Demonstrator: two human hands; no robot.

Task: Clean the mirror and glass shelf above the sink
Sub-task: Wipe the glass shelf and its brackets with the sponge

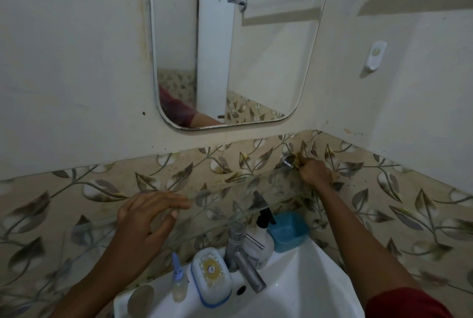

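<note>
A rounded mirror (pixel 230 43) hangs on the white wall above the sink. Below it, a clear glass shelf (pixel 225 200) runs across the leaf-patterned tiles, held at its right end by a metal bracket (pixel 288 160). My right hand (pixel 313 171) is closed on a small yellowish cloth (pixel 298 159) pressed against that bracket at the shelf's far right end. My left hand (pixel 151 212) rests on the shelf's front edge at the left, fingers spread, holding nothing.
Under the shelf is a white sink (pixel 294 287) with a steel tap (pixel 243 258). On its rim stand a spray bottle (pixel 258 241), a blue dish (pixel 288 230), a white soap box (pixel 211 276) and a small bottle (pixel 178 282). A white hook (pixel 375 55) sits on the right wall.
</note>
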